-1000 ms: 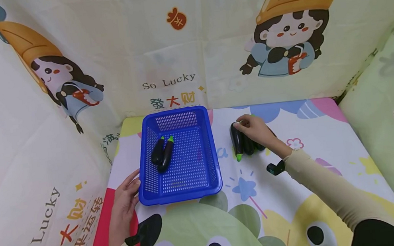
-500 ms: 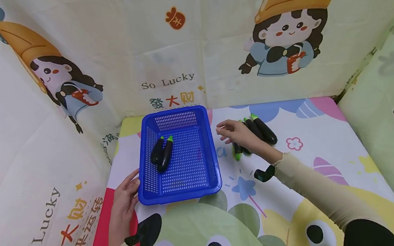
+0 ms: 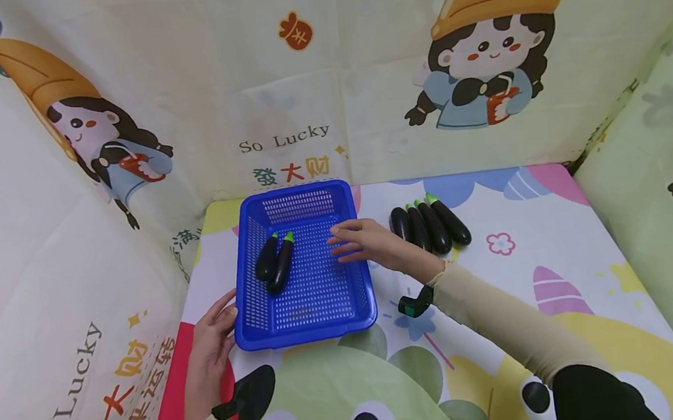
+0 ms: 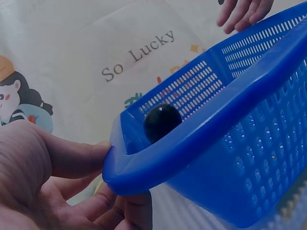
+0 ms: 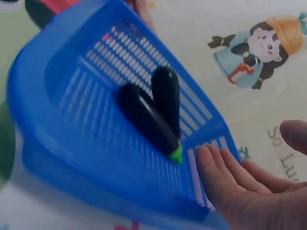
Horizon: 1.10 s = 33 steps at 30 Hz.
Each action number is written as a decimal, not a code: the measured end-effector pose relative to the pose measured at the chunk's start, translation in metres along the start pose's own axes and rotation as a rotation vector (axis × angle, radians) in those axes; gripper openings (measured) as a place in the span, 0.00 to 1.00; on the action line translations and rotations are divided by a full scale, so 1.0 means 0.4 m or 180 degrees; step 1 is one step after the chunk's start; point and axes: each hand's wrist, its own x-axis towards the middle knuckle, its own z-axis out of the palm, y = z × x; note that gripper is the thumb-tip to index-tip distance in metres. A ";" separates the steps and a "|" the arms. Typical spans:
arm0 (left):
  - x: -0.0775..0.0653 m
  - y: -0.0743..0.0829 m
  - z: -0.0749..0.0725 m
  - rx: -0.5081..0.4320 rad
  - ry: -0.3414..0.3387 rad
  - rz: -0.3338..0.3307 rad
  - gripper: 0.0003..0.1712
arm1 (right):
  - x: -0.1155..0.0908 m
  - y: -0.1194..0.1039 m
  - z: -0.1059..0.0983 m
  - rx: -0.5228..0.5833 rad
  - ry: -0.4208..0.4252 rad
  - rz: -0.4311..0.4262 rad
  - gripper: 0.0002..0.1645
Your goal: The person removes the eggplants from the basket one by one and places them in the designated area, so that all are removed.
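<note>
A blue plastic basket [image 3: 308, 336] with perforated walls stands on the table. Two dark eggplants with green stem ends lie in its left half, one eggplant [image 3: 281, 265] beside the other eggplant [image 5: 166, 98]. My left hand [image 3: 209, 346] holds the basket's left rim, thumb above and fingers below, as the left wrist view shows. Over the right side of the basket hovers my right hand [image 3: 371, 243], fingers extended and nothing in it. Several more eggplants [image 3: 435, 227] lie side by side on the table to the right; the forearm and hand hide their lower ends in part.
A cartoon-printed cloth covers the table [image 3: 503, 274]. Pale printed curtains [image 3: 372, 83] hang behind it and at both sides.
My right hand has moved left from the row of eggplants to above the basket, uncovering the row. The left hand and the basket have stayed in place.
</note>
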 end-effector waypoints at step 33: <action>0.004 -0.001 -0.005 0.0018 0.0017 -0.0066 0.33 | 0.155 0.051 0.234 0.1810 -0.0153 0.1228 0.43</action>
